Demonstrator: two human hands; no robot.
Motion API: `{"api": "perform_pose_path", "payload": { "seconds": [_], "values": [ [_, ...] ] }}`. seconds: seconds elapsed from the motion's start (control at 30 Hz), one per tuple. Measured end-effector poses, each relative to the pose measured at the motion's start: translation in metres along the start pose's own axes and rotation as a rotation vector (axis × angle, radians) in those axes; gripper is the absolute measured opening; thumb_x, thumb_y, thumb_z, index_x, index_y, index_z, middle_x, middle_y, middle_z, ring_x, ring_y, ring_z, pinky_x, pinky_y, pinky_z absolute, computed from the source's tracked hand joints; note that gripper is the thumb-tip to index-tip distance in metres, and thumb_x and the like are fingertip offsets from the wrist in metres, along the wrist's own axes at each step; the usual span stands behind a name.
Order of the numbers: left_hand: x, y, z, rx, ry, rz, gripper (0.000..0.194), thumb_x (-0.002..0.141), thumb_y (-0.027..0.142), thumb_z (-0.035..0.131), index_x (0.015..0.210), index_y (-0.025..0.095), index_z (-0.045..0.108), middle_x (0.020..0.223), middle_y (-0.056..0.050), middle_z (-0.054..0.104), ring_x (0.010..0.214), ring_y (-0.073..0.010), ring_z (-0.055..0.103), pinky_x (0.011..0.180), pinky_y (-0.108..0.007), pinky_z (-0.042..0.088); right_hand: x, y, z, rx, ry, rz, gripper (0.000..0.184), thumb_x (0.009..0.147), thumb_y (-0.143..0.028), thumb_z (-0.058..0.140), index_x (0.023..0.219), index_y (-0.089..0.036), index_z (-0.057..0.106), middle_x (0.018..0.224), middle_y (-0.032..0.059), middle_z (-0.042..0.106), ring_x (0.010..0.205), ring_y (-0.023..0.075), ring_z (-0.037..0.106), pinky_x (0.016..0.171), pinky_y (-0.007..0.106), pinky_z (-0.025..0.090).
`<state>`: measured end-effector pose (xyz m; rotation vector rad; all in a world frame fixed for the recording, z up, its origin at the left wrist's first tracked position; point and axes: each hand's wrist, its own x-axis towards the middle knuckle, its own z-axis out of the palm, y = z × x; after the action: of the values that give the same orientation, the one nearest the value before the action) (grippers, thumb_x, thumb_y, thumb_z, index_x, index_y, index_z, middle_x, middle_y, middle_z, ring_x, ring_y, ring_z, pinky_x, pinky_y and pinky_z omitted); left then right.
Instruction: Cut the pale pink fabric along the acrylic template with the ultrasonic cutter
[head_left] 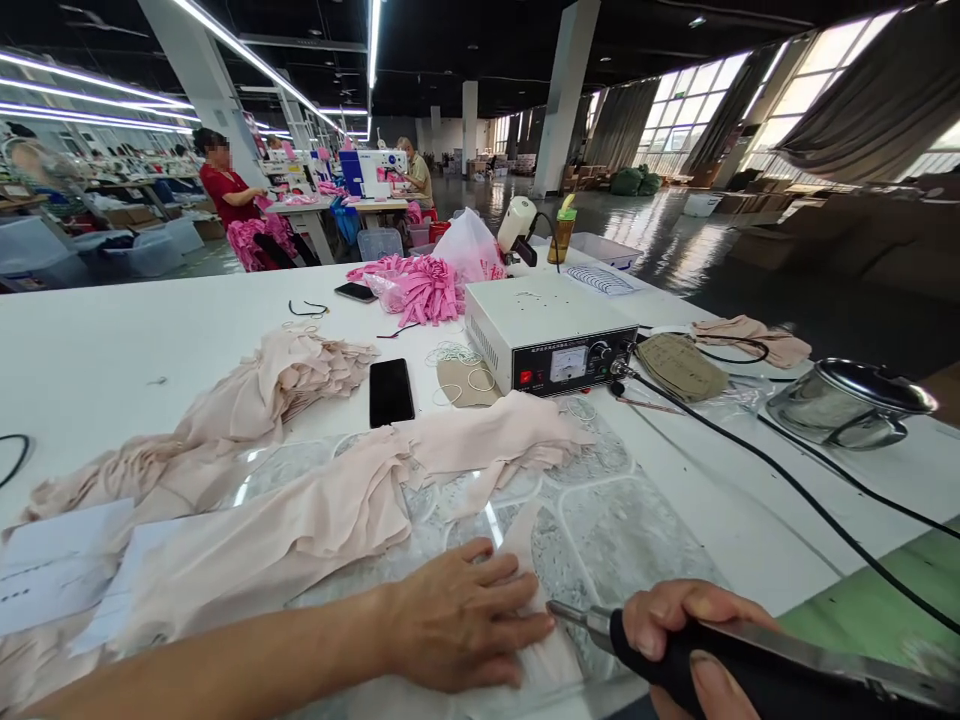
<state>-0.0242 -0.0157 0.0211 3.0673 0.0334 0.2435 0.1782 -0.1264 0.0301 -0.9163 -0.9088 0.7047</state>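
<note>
My left hand lies flat with fingers stretched out, pressing a pale pink fabric strip on the grey marbled sheet. In my right hand is a black-handled ultrasonic hand tool, fingers wrapped round its grip. The tool's metal tip points left and sits at the strip, close beside my left fingertips. Beyond my hands more pale pink fabric pieces lie in layers, with a larger heap farther left. My left forearm covers part of the nearest fabric.
A control box with a dial stands behind the fabric; a black cable runs along the right. A phone, pink strips, a lidded glass pot and paper sheets share the table. Other people work at sewing machines beyond.
</note>
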Motion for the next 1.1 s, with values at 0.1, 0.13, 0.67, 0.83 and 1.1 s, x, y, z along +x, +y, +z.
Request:
{"api": "perform_pose_path", "payload": {
  "seconds": [0.1,0.13,0.67,0.83,1.1],
  "values": [
    [-0.001,0.000,0.000,-0.003,0.005,-0.003,0.045,0.096,0.049,0.048,0.130,0.020,0.048,0.119,-0.008,0.057,0.100,-0.0233,0.053,0.088,-0.038,0.037,0.003,-0.002,0.005,-0.047,-0.008,-0.033,0.006,0.089,-0.022,0.055,0.091,-0.027,0.052,0.077,0.0002,0.052,0.060,0.0143,0.055,0.055,0.031,0.051],
    [-0.001,0.000,0.000,-0.002,0.010,-0.006,0.044,0.097,0.049,0.046,0.131,0.020,0.048,0.120,-0.009,0.057,0.101,-0.0234,0.053,0.089,-0.038,0.037,0.003,-0.002,0.005,-0.064,-0.019,-0.035,0.007,0.089,-0.021,0.054,0.090,-0.027,0.051,0.077,0.0000,0.053,0.061,0.0142,0.056,0.056,0.031,0.051],
    [-0.004,0.002,0.003,0.039,0.070,-0.027,0.043,0.097,0.050,0.046,0.128,0.021,0.050,0.120,-0.011,0.054,0.105,-0.0246,0.053,0.088,-0.036,0.039,0.008,-0.001,0.005,-0.163,-0.053,-0.138,0.007,0.090,-0.020,0.052,0.087,-0.025,0.048,0.074,-0.0004,0.055,0.061,0.0142,0.057,0.056,0.030,0.053],
    [-0.005,0.002,0.004,0.048,0.089,-0.024,0.041,0.098,0.050,0.044,0.126,0.022,0.051,0.121,-0.011,0.056,0.104,-0.0241,0.053,0.087,-0.035,0.038,0.010,0.000,0.008,-0.084,0.005,-0.124,0.005,0.089,-0.023,0.055,0.088,-0.025,0.051,0.073,-0.0010,0.055,0.059,0.0139,0.056,0.055,0.030,0.051],
    [-0.005,0.002,0.005,0.067,0.084,-0.023,0.041,0.097,0.051,0.044,0.125,0.022,0.052,0.122,-0.011,0.056,0.103,-0.0242,0.054,0.087,-0.035,0.038,0.014,0.005,0.016,-0.051,0.026,-0.124,0.005,0.089,-0.025,0.055,0.089,-0.025,0.050,0.074,-0.0016,0.054,0.059,0.0123,0.056,0.056,0.028,0.051]
  ]
}}
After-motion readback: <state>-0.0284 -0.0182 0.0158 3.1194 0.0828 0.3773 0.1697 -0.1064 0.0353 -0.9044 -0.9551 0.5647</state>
